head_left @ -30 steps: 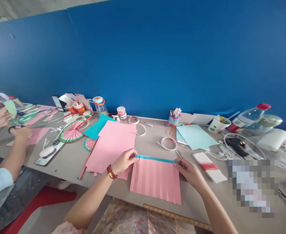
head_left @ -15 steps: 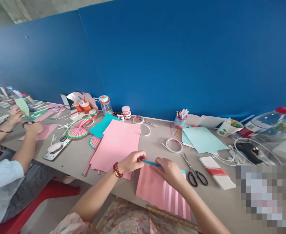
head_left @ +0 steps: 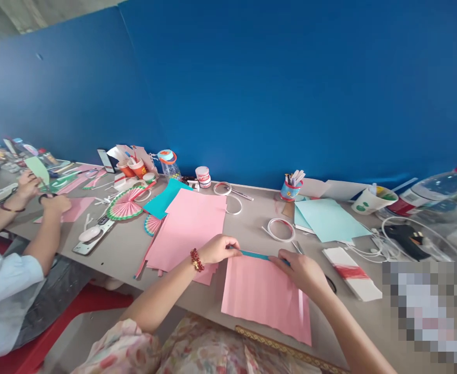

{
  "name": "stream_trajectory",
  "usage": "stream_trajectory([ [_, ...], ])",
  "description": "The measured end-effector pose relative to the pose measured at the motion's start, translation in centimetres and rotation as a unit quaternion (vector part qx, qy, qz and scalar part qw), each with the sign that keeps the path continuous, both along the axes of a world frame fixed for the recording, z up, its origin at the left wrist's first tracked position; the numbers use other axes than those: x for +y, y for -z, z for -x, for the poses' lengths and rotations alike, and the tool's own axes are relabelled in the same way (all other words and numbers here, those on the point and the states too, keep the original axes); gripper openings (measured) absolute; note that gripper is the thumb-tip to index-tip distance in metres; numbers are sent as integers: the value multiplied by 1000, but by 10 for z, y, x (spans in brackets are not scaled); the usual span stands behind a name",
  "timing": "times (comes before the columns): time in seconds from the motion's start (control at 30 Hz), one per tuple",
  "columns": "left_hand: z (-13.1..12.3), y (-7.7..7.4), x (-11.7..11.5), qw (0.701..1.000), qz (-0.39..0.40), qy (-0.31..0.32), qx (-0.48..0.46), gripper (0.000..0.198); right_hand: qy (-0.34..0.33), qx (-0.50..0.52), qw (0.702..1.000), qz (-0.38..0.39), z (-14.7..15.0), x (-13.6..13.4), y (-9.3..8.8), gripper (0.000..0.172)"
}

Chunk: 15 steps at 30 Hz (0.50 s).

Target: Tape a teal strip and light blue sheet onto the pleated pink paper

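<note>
- The pink sheet point(head_left: 265, 298) lies at lower centre of the frame, between the forearms; the blue strip point(head_left: 255, 255) runs along its upper edge, long axis left to right, dipping slightly rightward.
- The left hand point(head_left: 218, 250), palm down, pinches the strip's left end.
- The right hand point(head_left: 303, 267), knuckles up, wrist angled inward, pinches it farther right, partly hiding that end, so its exact grip is hard to judge.
- Both hands are equally near.

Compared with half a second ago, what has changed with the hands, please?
The right hand has moved rightward along the teal strip and now hides most of the scissors. Nothing was visibly taken or released. The left hand stayed at the strip's left end.
</note>
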<state>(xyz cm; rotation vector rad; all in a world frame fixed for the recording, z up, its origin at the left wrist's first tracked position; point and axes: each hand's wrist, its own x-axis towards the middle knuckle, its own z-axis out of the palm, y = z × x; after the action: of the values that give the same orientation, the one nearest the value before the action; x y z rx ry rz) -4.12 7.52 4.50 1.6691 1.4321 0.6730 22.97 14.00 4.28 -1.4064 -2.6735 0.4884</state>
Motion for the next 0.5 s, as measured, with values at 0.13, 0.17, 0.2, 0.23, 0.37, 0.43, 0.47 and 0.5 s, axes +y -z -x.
stream_trajectory([
  [0.13,7,12,4,1000,12,-10,13,29,21,-14,1000,-5,-4,4,3,39],
  [0.17,8,14,5,1000,13,-11,16,29,24,-20,1000,-5,-4,4,2,39],
  [0.2,9,15,6,1000,14,-11,20,30,28,-29,999,-5,-4,4,1,38],
  [0.23,10,16,6,1000,14,-10,25,30,32,-41,999,-6,-4,4,0,38],
  [0.37,11,12,5,998,13,1,56,29,45,-87,995,-24,-4,6,2,38],
  [0.43,11,9,3,997,3,2,82,30,47,-99,993,-38,-5,8,4,37],
  [0.47,11,8,3,995,-4,0,98,30,45,-99,993,-51,-6,8,4,35],
  [0.5,12,6,3,993,-14,-5,113,29,42,-93,992,-71,-7,8,5,31],
])
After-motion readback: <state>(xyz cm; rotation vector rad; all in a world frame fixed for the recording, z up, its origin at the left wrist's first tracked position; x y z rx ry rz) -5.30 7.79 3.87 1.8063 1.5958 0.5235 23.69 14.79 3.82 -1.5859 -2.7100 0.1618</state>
